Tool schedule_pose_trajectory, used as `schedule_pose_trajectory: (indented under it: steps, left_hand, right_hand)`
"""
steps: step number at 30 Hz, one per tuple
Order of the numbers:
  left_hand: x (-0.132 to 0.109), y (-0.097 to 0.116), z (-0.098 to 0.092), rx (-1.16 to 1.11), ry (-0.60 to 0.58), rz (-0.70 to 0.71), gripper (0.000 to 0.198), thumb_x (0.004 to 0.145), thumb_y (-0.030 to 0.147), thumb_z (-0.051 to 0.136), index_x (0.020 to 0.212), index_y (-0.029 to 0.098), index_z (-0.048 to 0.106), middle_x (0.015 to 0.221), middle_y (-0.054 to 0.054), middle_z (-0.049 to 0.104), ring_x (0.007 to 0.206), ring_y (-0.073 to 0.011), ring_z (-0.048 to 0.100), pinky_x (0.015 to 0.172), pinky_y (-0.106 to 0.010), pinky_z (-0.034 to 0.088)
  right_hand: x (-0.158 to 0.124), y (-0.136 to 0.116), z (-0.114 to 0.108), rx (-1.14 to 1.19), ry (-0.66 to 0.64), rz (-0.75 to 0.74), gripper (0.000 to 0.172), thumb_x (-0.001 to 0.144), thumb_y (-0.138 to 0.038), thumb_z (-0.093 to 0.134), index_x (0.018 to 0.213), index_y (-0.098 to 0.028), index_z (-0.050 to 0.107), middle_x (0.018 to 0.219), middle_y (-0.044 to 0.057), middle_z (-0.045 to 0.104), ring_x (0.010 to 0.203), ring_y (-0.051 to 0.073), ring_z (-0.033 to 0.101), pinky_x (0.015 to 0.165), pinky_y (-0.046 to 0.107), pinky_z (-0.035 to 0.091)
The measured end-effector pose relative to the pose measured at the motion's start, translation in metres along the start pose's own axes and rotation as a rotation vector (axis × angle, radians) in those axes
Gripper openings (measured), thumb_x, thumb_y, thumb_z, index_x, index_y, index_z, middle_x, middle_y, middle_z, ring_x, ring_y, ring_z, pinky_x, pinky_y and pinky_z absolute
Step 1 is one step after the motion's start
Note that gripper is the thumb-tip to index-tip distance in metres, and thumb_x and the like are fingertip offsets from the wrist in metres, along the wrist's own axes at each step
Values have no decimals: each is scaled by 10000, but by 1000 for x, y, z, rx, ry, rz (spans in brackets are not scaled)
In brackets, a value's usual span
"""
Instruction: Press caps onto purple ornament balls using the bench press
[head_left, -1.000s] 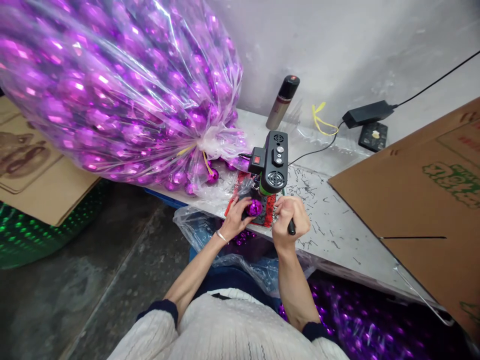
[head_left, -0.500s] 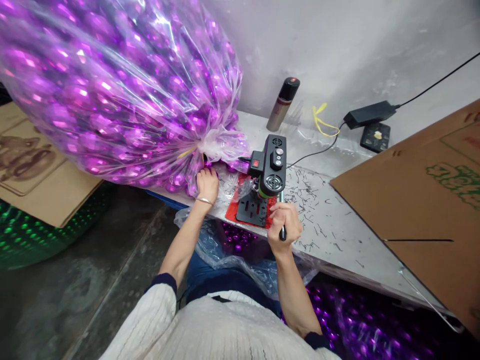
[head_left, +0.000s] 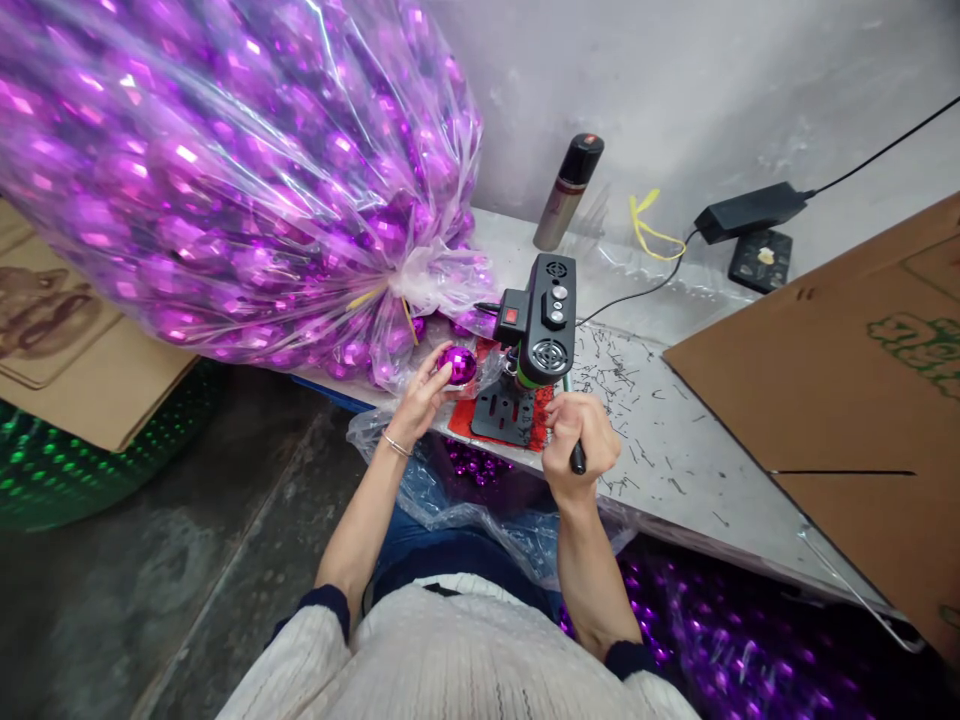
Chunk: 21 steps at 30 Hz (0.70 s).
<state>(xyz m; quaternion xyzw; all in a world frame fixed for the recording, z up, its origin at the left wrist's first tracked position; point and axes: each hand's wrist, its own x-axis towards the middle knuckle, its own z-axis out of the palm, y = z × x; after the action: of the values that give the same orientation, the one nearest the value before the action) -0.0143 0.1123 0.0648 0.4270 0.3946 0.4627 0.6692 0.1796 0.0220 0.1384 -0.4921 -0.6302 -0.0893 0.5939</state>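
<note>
In my left hand (head_left: 420, 397) is a shiny purple faceted ball (head_left: 458, 365), gripped by the fingertips just left of a small black press-like machine (head_left: 550, 315). My right hand (head_left: 581, 440) is wrapped round the machine's black-ended lever (head_left: 577, 457). The machine's slotted black base plate (head_left: 501, 418) rests on a red mat (head_left: 463, 418). Behind my left hand, a big clear bag (head_left: 300, 200) full of purple balls lies with its gathered mouth toward the machine. More small purple balls (head_left: 480, 462) show in an opened bag below the table edge.
Small dark wire-like bits (head_left: 637, 430) litter the table right of the machine. A spray can (head_left: 568, 190), a yellow tie (head_left: 654, 228) and a black power adapter (head_left: 750, 212) are near the wall. A cardboard box (head_left: 847, 390) leans in from the right.
My left hand has come out from the bag's mouth, moving right toward the machine with a purple ball now visible in its fingers. My right hand stays on the lever.
</note>
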Motion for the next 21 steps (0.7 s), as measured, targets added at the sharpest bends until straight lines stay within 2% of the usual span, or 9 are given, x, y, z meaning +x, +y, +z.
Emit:
schedule_pose_trajectory:
  steps: [3, 8, 12, 16, 21]
  left_hand:
    - [-19, -9, 16, -136, -27, -120, 712, 858, 567, 732, 1484, 320, 500, 1259, -76, 693, 969, -210, 742, 753, -304, 637]
    - [-35, -26, 32, -77, 51, -80, 766, 750, 429, 867, 1435, 300, 549, 1308, -67, 670, 1042, -213, 715, 807, -296, 628]
    - [-38, -28, 31, -139, 100, -103, 793, 726, 398, 887, 1414, 276, 510, 1104, -47, 721, 963, -200, 725, 834, -321, 614]
    - [-42, -24, 27, -284, 102, -96, 712, 698, 394, 894, 1286, 294, 504, 1110, -1, 694, 962, -191, 740, 897, -376, 608]
    - [-44, -28, 24, -218, 176, -16, 689, 642, 378, 940, 1210, 254, 570, 1102, -1, 698, 1001, -158, 702, 963, -293, 553]
  right_hand:
    - [7, -2, -2, -5, -6, 8, 262, 973, -102, 464, 749, -229, 517, 683, -12, 601, 654, 128, 602, 618, 282, 455]
    - [9, -1, -3, 0, -12, 2, 263, 973, -107, 459, 749, -232, 518, 679, -11, 599, 654, 132, 604, 622, 286, 455]
    - [7, 0, -4, 7, -22, -1, 257, 969, -115, 468, 746, -232, 519, 678, -11, 597, 660, 138, 605, 630, 289, 452]
    - [5, 0, -4, 7, -23, 7, 255, 970, -125, 470, 745, -229, 530, 683, -8, 602, 657, 138, 599, 631, 288, 451]
    - [5, -1, -4, 2, -25, 25, 260, 979, -145, 463, 744, -228, 537, 681, -6, 603, 660, 141, 602, 643, 292, 456]
